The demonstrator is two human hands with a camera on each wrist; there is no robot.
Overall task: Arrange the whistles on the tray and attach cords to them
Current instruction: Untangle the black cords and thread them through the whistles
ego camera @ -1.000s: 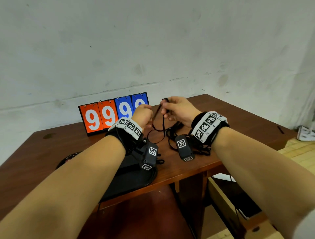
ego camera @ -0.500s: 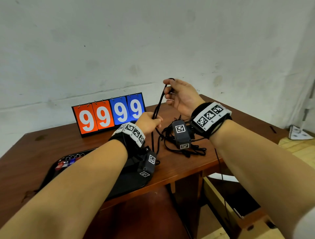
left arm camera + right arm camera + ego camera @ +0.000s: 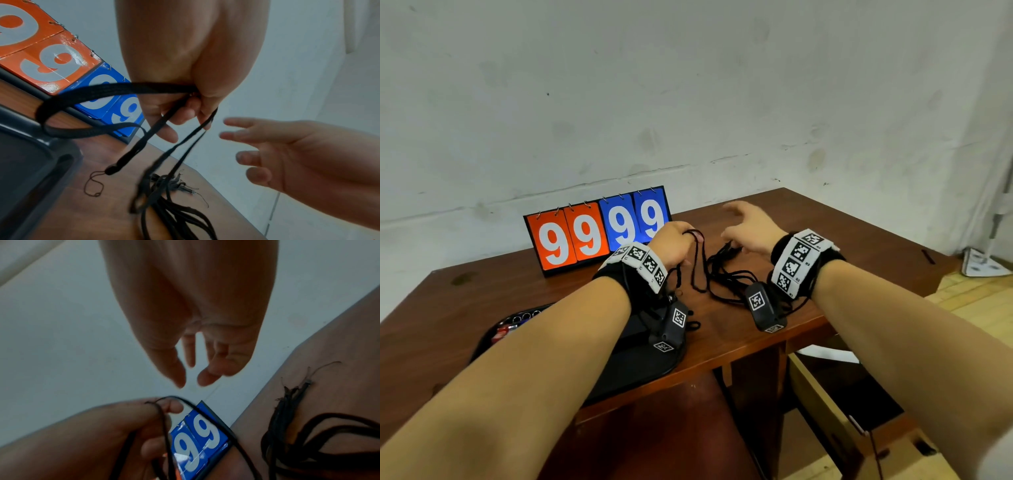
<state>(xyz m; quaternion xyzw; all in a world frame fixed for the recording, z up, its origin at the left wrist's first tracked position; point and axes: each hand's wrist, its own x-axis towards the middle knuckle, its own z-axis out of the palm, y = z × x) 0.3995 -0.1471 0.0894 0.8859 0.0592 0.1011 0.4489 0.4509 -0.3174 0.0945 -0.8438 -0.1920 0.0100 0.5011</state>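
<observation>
Fingers of the left hand [image 3: 675,244] pinch one black cord [image 3: 115,91]. The right hand [image 3: 750,228] is spread wide, holding nothing. Whistles [image 3: 517,323] wait in the tray [image 3: 643,359]. That cord runs into the cord pile [image 3: 726,270], so a pull may drag the whole tangle along.

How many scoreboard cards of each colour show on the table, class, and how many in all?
Orange cards: 2
Blue cards: 2
Total: 4, each showing a 9.
</observation>
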